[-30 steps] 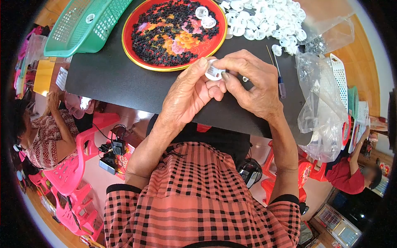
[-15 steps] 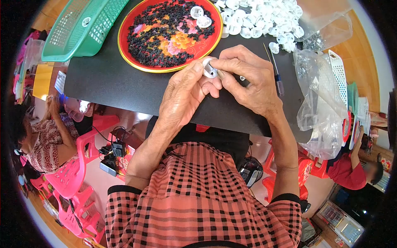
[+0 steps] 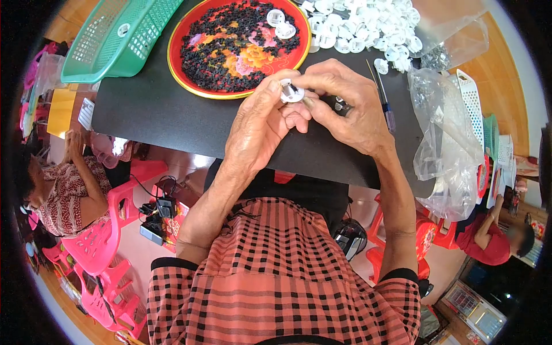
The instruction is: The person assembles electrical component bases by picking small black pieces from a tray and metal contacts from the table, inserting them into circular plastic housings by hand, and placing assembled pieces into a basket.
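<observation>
My left hand (image 3: 260,118) pinches a small round white plastic part (image 3: 292,92) by its left side, just below the tray. A dark piece shows in the opening of that part. My right hand (image 3: 344,109) is closed at the part's right side, with thumb and index finger touching its edge; whether it holds a tiny piece as well I cannot tell. Ahead lies a red tray (image 3: 175,57) with a gold rim, strewn with small black pieces (image 3: 202,68). Two white round parts (image 3: 280,24) rest on its right side.
A heap of white parts (image 3: 368,26) covers the table's far right. A screwdriver (image 3: 388,112) lies near a clear plastic bag (image 3: 445,144). A green basket (image 3: 109,52) stands at the left. People sit at both sides, one in a patterned top (image 3: 75,195), one in red (image 3: 486,241).
The white part has turned so its opening faces up more, and the dark piece in it shows more plainly. My right fingers have shifted slightly at its edge.
</observation>
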A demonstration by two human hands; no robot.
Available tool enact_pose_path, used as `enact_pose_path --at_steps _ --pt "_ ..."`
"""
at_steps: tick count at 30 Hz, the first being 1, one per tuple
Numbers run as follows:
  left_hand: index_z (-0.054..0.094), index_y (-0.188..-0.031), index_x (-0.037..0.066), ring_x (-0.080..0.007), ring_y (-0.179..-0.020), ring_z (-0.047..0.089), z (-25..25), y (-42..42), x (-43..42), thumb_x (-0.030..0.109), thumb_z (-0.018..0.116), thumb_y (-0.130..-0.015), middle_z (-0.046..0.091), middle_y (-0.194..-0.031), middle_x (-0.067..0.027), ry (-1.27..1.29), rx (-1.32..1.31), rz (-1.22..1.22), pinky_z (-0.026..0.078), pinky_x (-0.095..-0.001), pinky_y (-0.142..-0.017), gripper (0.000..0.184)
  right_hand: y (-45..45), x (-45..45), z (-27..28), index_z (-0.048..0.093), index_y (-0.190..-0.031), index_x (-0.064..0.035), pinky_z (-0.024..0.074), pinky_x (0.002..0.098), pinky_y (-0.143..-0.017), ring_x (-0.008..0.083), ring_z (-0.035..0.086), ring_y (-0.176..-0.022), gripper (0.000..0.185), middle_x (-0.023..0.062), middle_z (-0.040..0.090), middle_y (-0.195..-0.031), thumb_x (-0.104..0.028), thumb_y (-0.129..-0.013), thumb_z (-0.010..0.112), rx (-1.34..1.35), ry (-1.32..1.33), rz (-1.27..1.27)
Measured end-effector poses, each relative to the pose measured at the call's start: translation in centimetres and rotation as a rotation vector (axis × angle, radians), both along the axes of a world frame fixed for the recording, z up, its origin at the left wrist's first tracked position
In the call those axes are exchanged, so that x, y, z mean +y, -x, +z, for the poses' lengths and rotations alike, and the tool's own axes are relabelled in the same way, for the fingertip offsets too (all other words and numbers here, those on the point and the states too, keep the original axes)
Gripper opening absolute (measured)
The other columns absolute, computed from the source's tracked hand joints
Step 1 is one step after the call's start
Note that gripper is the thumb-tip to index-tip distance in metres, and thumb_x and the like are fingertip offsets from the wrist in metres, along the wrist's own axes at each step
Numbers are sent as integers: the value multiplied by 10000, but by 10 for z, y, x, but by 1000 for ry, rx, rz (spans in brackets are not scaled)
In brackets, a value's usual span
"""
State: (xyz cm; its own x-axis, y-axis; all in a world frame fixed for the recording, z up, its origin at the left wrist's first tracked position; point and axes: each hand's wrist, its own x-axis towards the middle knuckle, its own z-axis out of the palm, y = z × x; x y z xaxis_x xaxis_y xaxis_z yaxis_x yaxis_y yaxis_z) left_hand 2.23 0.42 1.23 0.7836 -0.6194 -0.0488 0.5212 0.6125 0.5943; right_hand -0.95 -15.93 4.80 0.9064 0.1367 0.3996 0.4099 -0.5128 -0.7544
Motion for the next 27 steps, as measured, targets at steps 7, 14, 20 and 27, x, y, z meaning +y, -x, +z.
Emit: enact_pose_path --at_steps 7,14,20,27 --pt "466 -1196 -32 -185 -800 590 -11 1 1 269 392 -988 601 -978 -161 -65 -125 31 498 -292 -670 373 0 -2 4 655 -1013 -64 503 293 -721 205 624 -816 284 89 619 -933 -32 -731 652 -23 53 17" --pt "479 -1182 -39 -185 -800 590 -11 0 2 263 382 -991 609 -994 -176 -79 -129 28 499 -298 -671 371 0 1 1 658 -965 -61 498 303 -727 213 616 -819 248 84 612 -903 -51 -718 665 -40 64 -4" --pt "507 -1123 -62 -163 -774 585 -13 0 0 282 381 -991 599 -923 -136 -71 -132 1 495 -293 -666 389 -1 -1 -3 667 -901 -52 478 307 -676 216 588 -751 178 60 602 -817 -58 -723 671 -164 180 21" --pt "518 -1103 -59 -158 -756 584 -14 -2 -2 276 400 -982 602 -906 -128 15 -247 -104 487 -274 -666 375 -1 -14 0 672 -901 -17 458 265 -626 149 580 -716 143 77 612 -810 -16 -763 636 -132 38 84"
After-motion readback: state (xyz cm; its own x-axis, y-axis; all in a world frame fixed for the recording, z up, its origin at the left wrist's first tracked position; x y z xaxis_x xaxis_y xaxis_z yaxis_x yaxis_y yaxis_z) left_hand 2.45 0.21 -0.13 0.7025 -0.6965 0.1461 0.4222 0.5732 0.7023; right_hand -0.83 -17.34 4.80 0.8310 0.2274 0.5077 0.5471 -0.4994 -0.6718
